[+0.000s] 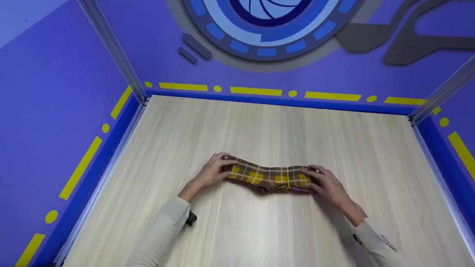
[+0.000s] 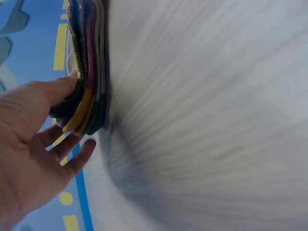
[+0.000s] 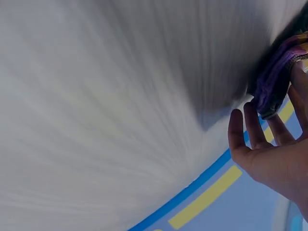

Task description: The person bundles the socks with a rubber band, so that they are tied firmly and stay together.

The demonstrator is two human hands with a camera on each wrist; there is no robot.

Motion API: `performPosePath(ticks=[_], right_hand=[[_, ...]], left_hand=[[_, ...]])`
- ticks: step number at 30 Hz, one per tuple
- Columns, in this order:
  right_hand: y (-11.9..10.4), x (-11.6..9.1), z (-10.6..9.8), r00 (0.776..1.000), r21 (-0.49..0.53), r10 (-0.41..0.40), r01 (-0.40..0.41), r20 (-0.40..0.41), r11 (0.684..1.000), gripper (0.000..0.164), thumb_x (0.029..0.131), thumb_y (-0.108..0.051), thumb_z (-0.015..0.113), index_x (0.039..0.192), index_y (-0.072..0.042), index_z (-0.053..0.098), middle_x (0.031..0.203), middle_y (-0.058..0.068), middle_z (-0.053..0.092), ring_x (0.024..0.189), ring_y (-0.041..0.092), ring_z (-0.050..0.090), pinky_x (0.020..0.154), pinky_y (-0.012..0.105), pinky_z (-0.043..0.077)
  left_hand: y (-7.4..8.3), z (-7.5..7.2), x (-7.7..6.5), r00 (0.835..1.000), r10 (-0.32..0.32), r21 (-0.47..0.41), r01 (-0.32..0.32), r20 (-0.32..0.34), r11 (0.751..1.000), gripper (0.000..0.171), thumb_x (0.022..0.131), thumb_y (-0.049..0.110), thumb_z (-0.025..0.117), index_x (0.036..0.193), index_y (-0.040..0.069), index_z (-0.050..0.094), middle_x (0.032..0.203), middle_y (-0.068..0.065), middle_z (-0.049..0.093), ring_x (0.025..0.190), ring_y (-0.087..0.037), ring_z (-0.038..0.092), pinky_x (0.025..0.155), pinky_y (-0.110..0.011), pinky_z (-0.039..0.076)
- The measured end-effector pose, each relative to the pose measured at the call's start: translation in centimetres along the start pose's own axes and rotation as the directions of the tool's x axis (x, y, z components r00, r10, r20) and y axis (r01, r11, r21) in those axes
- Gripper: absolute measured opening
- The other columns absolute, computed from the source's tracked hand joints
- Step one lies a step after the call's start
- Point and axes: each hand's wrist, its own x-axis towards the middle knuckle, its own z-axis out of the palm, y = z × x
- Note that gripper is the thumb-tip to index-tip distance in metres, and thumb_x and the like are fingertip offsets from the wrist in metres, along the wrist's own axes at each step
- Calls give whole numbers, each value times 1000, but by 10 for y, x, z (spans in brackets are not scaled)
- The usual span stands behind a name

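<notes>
A stack of socks (image 1: 265,175) lies across the middle of the table, the top one in brown and mustard plaid. A thin yellow line crosses it towards the right. My left hand (image 1: 215,169) holds the left end, thumb on the near side and fingers round the far side. In the left wrist view, the layered socks (image 2: 89,96) show dark, mustard, purple and green edges beside the left hand (image 2: 43,139). At the other end, my right hand (image 1: 328,184) grips the stack. Purple and dark sock edges (image 3: 276,82) sit against the right hand (image 3: 274,154) in the right wrist view.
The pale wood-grain table (image 1: 259,129) is bounded by a blue back wall (image 1: 156,48) with yellow dashes and a round graphic. A blue side wall (image 1: 66,111) stands on the left and another (image 1: 460,111) on the right, with metal posts at the corners.
</notes>
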Motion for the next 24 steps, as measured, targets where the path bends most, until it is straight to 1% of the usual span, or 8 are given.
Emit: performPosePath(ticks=[2,4,6,10,15,19,21,24], right_hand=[[-1,5,0,999,-8,23,-23,21,1000,43,93,-16,74,134,-7,67,144,23,55,131,47,53,103,62,46],[-2,9,5,999,-25,42,-41,28,999,44,94,-18,73,136,-8,66,147,23,53,132,47,52,104,62,46],[-2,14,11,999,-40,49,-48,24,998,44,95,-19,71,138,-9,65,149,22,52,133,46,52,105,61,46],[0,24,18,999,-55,38,-38,1,998,43,96,-18,70,138,-9,64,149,22,52,129,44,55,103,60,48],[3,42,15,999,-78,39,-38,15,996,42,99,-14,66,139,-6,62,150,24,51,126,46,55,101,61,48],[8,58,9,998,-74,44,-40,53,996,42,101,-12,63,142,-4,59,153,26,47,130,49,52,105,63,45],[11,63,4,997,-62,47,-43,65,997,43,101,-12,63,143,-4,58,153,27,45,132,51,49,107,64,42],[15,67,-6,995,-63,41,-36,88,997,45,101,-13,62,144,-4,56,154,29,44,133,52,49,109,65,40]], left_hand=[[-4,-4,2,1000,-12,-46,11,-1,999,42,93,16,74,134,9,68,144,-23,52,130,-42,48,107,-59,42],[-8,-7,3,1000,-27,-67,26,-7,997,42,93,15,74,134,9,68,143,-22,52,130,-41,47,107,-59,42],[-13,-9,3,999,-43,-76,43,-7,996,41,93,15,73,134,9,67,143,-21,52,131,-41,47,107,-59,42],[-22,-13,7,998,-55,-75,54,-11,996,41,94,14,73,134,10,68,142,-21,53,132,-41,49,108,-59,42],[-31,-15,24,998,-44,-34,43,-40,998,39,94,14,73,133,9,68,140,-22,56,130,-42,53,108,-58,44],[-32,-18,38,995,-41,-4,41,-89,999,39,92,13,75,130,9,70,140,-23,58,128,-44,55,107,-60,44],[-31,-19,44,995,-41,6,42,-94,999,39,92,14,75,130,10,70,141,-23,58,128,-45,55,107,-60,43],[-30,-23,50,996,-42,33,45,-77,998,39,94,17,73,133,11,69,143,-22,58,129,-45,54,109,-61,42]])
